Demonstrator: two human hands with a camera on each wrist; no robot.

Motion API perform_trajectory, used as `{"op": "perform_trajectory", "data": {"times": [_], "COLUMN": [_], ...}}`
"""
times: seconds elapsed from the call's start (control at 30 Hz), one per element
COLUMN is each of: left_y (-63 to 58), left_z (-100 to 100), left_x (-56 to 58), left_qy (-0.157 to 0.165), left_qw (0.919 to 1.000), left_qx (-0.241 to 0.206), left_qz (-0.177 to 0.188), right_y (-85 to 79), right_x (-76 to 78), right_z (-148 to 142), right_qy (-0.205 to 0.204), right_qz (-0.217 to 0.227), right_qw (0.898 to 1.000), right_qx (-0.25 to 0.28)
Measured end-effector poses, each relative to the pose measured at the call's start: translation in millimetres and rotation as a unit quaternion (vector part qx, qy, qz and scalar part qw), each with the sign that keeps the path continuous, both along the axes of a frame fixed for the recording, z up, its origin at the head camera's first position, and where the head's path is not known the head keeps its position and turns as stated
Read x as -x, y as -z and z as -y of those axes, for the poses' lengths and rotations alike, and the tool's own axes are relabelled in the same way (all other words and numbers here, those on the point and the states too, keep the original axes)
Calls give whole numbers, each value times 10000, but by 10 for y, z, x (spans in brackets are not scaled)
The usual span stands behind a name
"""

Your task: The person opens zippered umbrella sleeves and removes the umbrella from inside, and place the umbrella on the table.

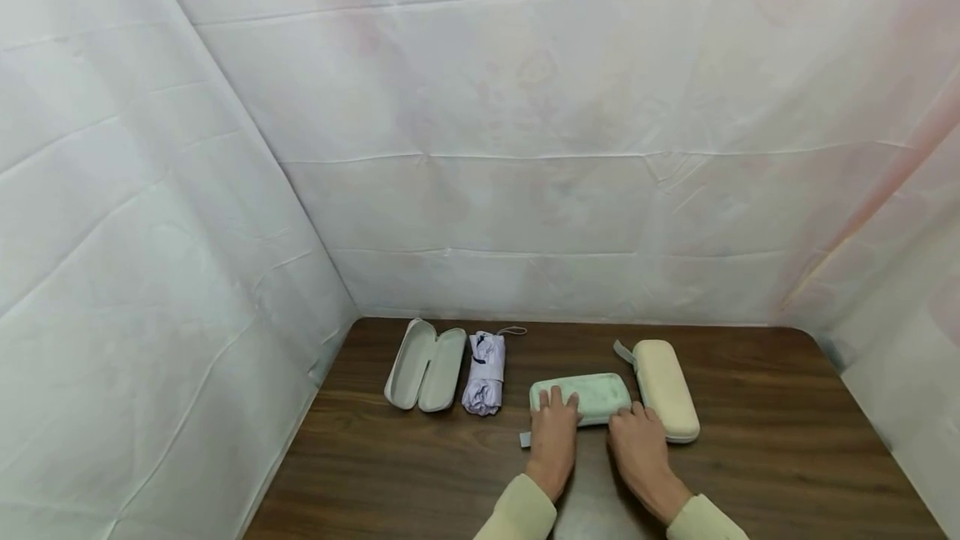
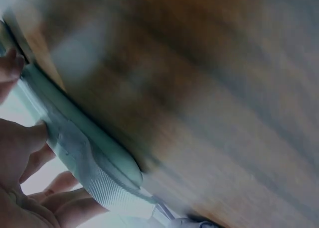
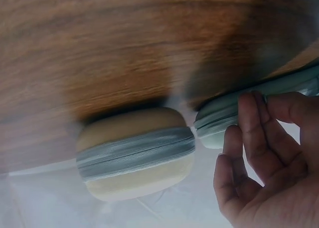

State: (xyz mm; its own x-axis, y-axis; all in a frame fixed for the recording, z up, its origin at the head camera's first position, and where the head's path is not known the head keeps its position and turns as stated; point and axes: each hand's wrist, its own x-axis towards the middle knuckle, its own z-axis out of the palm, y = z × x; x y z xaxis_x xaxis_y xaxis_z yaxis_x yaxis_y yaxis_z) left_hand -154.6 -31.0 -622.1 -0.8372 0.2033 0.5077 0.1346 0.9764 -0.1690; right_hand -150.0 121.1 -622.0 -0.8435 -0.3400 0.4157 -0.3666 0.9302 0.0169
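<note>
A mint-green zip case (image 1: pixel 600 394) lies on the table in front of me, with a grey fabric tab (image 1: pixel 526 439) at its left end. My left hand (image 1: pixel 554 436) holds its left part, fingers over the top and thumb against the zipped front side in the left wrist view. At the case's right front corner, my right hand (image 1: pixel 640 448) pinches at the zip between thumb and forefinger; the zip pull (image 3: pixel 263 96) is mostly hidden by the fingers. Close beside the right hand lies a cream zip case (image 1: pixel 666 390), its grey zip band facing the right wrist camera.
Left of the green case lies a folded lilac umbrella (image 1: pixel 485 373) with a wrist loop. Further left, a pale hinged glasses case (image 1: pixel 426 365) lies open. White cloth walls (image 1: pixel 525 190) enclose the dark wooden table (image 1: pixel 780 407) behind and at both sides.
</note>
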Motion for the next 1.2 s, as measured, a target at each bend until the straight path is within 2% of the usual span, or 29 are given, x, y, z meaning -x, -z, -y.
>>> {"op": "perform_trajectory", "data": {"times": [0.2, 0.47, 0.77, 1.2], "left_y": [-11, 47, 56, 33], "left_z": [-70, -120, -148, -127], "left_x": [-42, -39, -56, -75], "left_qy": [-158, -391, -402, -426], "left_qw": [9998, 9992, 9987, 9982], "left_qx": [-130, -71, -280, -187], "left_qz": [-22, -36, -135, 375], "right_y": [-13, 19, 25, 6], "right_x": [20, 18, 0, -29], "right_z": [58, 126, 200, 315], "right_qy": [-115, -254, -286, -313], "right_qz": [-31, -169, -280, 129], "right_qw": [9999, 9995, 9992, 9992], "right_qx": [-35, 62, 21, -192]}}
